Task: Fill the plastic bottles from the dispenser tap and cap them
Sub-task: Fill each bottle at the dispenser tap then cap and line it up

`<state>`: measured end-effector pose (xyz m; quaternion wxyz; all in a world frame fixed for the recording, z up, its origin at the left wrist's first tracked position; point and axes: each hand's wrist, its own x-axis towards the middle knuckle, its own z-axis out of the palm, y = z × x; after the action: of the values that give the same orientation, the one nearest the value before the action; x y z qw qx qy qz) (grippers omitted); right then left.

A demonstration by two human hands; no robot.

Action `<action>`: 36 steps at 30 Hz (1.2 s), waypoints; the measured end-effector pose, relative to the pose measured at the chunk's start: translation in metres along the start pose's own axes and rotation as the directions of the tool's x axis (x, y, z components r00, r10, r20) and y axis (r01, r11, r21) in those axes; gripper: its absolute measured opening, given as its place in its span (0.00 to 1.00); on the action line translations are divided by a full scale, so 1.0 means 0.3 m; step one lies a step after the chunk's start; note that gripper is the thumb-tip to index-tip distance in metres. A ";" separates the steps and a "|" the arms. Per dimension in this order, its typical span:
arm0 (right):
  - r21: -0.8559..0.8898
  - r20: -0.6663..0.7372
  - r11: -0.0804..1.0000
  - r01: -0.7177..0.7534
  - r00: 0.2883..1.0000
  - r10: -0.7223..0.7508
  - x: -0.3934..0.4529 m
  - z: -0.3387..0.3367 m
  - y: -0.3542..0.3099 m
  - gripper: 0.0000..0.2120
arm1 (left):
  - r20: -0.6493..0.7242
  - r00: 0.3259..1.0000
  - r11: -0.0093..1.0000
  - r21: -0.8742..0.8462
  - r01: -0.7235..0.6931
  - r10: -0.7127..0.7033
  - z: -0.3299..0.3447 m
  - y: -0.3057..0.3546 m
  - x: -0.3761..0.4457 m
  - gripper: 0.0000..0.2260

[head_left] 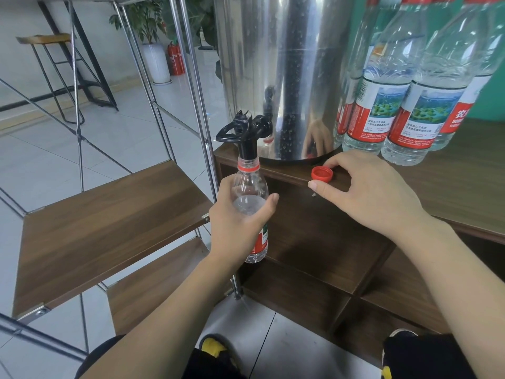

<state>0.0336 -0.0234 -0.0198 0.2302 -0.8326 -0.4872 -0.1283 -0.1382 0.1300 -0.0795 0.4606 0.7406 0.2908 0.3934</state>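
A: Item one, left of the dispenser [278, 75]?
B: Left hand [240, 217], grip wrapped round the bottle [250, 198]; its mouth sits up against the tap [247, 132], part filled. Risk: a tilt breaks the alignment, and water spills down the bench [451, 181] front.
A: Item two, in front of the dispenser?
B: Right hand [366, 192], fingertips pinching the red cap [322, 173] at the bench edge. Risk: a nudge drops it floorward.
A: Right of it?
B: Capped bottles [410, 105], standing.

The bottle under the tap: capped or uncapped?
Uncapped. The bottle, gripped by the left hand, has its open neck at the tap spout; a red cap lies by the right hand.
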 end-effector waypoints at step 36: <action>0.001 -0.009 1.000 0.007 1.000 -0.007 0.000 0.002 -0.001 0.23 | 0.000 1.000 1.000 -0.005 0.005 -0.005 0.002 0.003 0.002 0.27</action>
<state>0.0333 -0.0231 -0.0204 0.2325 -0.8302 -0.4890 -0.1324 -0.1373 0.1297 -0.0787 0.4634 0.7386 0.2916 0.3932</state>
